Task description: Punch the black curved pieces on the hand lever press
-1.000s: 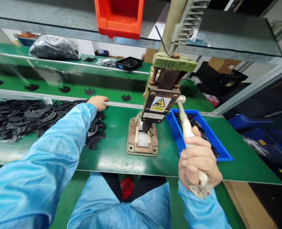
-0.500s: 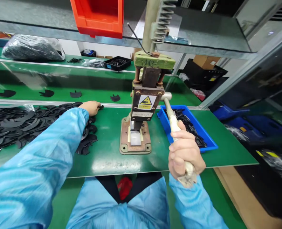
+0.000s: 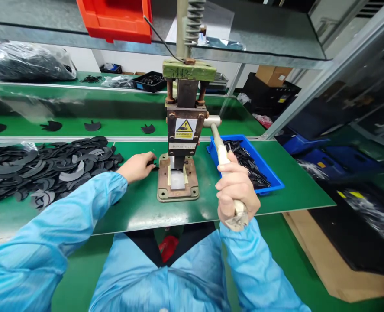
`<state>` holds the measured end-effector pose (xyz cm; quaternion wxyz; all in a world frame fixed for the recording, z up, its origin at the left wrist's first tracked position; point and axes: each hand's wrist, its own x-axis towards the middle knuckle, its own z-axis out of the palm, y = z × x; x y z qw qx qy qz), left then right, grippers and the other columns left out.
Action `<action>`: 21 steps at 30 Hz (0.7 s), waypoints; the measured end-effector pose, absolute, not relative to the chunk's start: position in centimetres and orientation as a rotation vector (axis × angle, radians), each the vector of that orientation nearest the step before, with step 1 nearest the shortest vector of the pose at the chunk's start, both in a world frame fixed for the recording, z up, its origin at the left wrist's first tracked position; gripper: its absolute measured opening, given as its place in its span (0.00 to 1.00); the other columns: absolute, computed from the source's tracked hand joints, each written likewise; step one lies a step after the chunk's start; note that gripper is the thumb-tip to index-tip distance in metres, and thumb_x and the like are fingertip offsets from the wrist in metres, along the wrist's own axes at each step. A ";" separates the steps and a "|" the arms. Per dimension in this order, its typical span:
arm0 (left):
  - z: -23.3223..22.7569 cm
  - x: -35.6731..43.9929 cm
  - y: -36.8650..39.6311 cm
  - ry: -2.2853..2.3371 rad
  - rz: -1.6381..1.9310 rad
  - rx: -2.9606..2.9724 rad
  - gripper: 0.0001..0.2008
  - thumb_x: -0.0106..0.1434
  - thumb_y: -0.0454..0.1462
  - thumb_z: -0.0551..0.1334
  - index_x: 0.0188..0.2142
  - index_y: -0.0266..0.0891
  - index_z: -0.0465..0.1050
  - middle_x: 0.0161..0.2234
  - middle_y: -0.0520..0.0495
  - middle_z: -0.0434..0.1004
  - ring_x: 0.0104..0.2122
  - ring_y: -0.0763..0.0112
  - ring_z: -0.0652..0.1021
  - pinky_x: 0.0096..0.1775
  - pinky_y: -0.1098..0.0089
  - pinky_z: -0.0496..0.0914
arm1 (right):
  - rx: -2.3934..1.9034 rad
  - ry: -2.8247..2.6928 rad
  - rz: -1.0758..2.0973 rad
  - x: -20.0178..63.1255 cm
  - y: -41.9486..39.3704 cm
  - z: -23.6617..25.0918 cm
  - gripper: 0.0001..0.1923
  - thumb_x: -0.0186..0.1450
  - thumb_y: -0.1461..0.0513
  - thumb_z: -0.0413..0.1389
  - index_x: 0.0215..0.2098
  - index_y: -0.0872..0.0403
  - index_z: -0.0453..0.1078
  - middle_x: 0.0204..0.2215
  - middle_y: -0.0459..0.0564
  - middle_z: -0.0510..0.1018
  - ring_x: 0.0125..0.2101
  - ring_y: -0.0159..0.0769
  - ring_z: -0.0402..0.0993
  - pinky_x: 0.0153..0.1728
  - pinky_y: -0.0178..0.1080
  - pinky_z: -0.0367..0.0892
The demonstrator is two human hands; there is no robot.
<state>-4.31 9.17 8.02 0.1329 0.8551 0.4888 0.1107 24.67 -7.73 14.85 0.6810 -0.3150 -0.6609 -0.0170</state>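
Our right grip [image 3: 239, 190] is wrapping tightly round the pale handle [image 3: 222, 151] of the press [image 3: 182, 113], and our left grip [image 3: 137, 167] is pinching a black piece [image 3: 155, 168] – mostly hidden under the fingers – just beside the left edge of the metal base [image 3: 179, 196]. We are seeing the press standing upright on the green surface [image 3: 136, 212], with a whitish block [image 3: 178, 180] sitting on its base and a yellow warning sign [image 3: 184, 128] facing us. Left of our left grip, a heap of curved black pieces [image 3: 65, 162] is spreading over the surface. Beyond the handle, a blue box [image 3: 269, 188] is holding slim black parts [image 3: 245, 159]. Behind the heap – past a pale rail [image 3: 127, 139] – four notched pieces [image 3: 92, 125] are lying spaced out in a row.
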 end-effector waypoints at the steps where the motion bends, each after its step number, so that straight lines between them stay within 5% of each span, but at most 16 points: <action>1: 7.0 -4.0 9.0 1.493 0.444 2.307 0.13 0.68 0.42 0.63 0.50 0.41 0.75 0.42 0.42 0.85 0.42 0.57 0.83 0.45 0.61 0.76 | -0.710 -1.487 -0.037 24.7 -7.7 14.8 0.12 0.69 0.52 0.57 0.29 0.45 0.71 0.26 0.45 0.76 0.44 0.46 0.81 0.66 0.71 0.69; 7: 3.9 -4.1 8.9 1.328 0.914 1.528 0.26 0.58 0.58 0.72 0.39 0.38 0.75 0.34 0.47 0.83 0.33 0.65 0.83 0.39 0.64 0.80 | -0.667 -1.497 -0.023 24.7 -7.8 14.9 0.10 0.69 0.56 0.58 0.29 0.47 0.71 0.28 0.44 0.77 0.45 0.44 0.80 0.67 0.72 0.67; 11: 6.2 -4.4 8.1 1.212 0.769 1.491 0.31 0.59 0.63 0.70 0.40 0.39 0.71 0.26 0.49 0.81 0.21 0.71 0.79 0.24 0.72 0.73 | -0.656 -1.490 -0.033 24.7 -7.7 14.9 0.11 0.69 0.56 0.59 0.30 0.48 0.71 0.28 0.44 0.77 0.45 0.44 0.80 0.68 0.72 0.67; 14: 7.7 -3.4 6.9 1.133 0.536 1.513 0.28 0.65 0.63 0.65 0.40 0.41 0.65 0.19 0.54 0.74 0.15 0.72 0.74 0.17 0.75 0.66 | -0.652 -1.473 -0.041 24.5 -7.6 14.8 0.11 0.70 0.55 0.59 0.29 0.48 0.71 0.28 0.44 0.76 0.45 0.43 0.80 0.67 0.72 0.67; 21: 8.3 -0.5 6.8 1.029 0.484 1.344 0.25 0.60 0.52 0.76 0.38 0.38 0.68 0.23 0.54 0.76 0.20 0.76 0.77 0.25 0.74 0.74 | -0.617 -1.469 -0.052 24.4 -7.3 14.9 0.12 0.69 0.57 0.59 0.28 0.48 0.69 0.27 0.43 0.76 0.44 0.42 0.80 0.67 0.71 0.69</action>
